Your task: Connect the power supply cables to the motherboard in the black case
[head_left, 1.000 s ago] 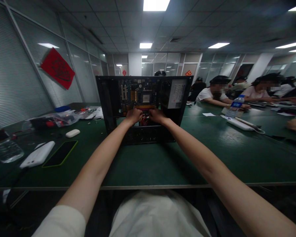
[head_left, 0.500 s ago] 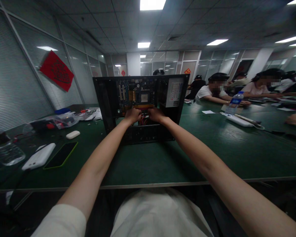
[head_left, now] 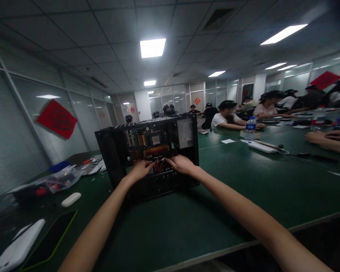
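An open black computer case (head_left: 104, 158) stands on the table, its inside facing me. A motherboard (head_left: 164, 138) shows in its upper half, with a silver power supply (head_left: 185, 133) at upper right. Below the board runs a bundle of red and black cables (head_left: 160, 166). My left hand (head_left: 141, 170) reaches in at the left end of that bundle, its fingers closed on the cables. From the right, my right hand (head_left: 181, 164) pinches the cables too. Some fingertips are dim and partly hidden.
Left on the green table (head_left: 226, 204) lie a dark phone (head_left: 51, 240), a white device (head_left: 21, 245), a white oval case (head_left: 71, 200) and a plastic bag (head_left: 59, 181). Right are a water bottle (head_left: 251, 128) and a white power strip (head_left: 262, 147). Other people sit beyond.
My view has tilted up and turned, so the case sits lower and further left, seen at an angle. Both hands stay at the cables, the fingers slightly shifted.
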`<move>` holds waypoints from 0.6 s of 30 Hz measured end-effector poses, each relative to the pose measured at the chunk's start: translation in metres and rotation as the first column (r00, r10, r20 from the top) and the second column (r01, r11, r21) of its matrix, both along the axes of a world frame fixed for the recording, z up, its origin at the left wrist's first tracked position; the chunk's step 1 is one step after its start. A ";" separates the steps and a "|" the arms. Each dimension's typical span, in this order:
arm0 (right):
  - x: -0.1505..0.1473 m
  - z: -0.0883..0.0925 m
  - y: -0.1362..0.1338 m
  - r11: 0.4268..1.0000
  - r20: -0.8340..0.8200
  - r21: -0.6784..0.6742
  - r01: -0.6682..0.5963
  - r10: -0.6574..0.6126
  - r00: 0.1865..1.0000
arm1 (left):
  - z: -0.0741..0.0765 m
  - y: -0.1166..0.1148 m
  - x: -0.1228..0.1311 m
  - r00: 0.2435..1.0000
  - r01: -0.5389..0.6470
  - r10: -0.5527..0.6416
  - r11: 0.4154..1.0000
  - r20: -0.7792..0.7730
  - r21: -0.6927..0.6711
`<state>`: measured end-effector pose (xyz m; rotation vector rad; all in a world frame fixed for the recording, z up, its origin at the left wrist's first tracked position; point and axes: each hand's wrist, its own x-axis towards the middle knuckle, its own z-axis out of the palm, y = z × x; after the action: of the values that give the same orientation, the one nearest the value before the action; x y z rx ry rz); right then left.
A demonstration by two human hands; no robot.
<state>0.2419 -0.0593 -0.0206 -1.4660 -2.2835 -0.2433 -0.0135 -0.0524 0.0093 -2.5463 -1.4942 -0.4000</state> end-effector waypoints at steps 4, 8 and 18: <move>0.014 -0.026 -0.022 0.999 0.085 0.038 0.032 -0.035 0.996 | 0.002 -0.018 0.000 1.000 -0.001 0.001 1.000 -0.002 -0.001; 0.015 -0.036 -0.023 0.992 0.086 0.120 0.043 -0.053 0.995 | -0.023 -0.057 -0.010 0.999 -0.030 0.031 0.999 -0.025 0.015; 0.017 -0.042 -0.030 0.983 0.058 0.183 -0.028 0.018 0.998 | -0.082 -0.110 -0.057 0.994 0.020 0.011 0.960 -0.109 0.278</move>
<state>0.2592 -0.0897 -0.0622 -1.3547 -2.2527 -0.4802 -0.0704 -0.1628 -0.0727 -2.3119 -1.2924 -0.4294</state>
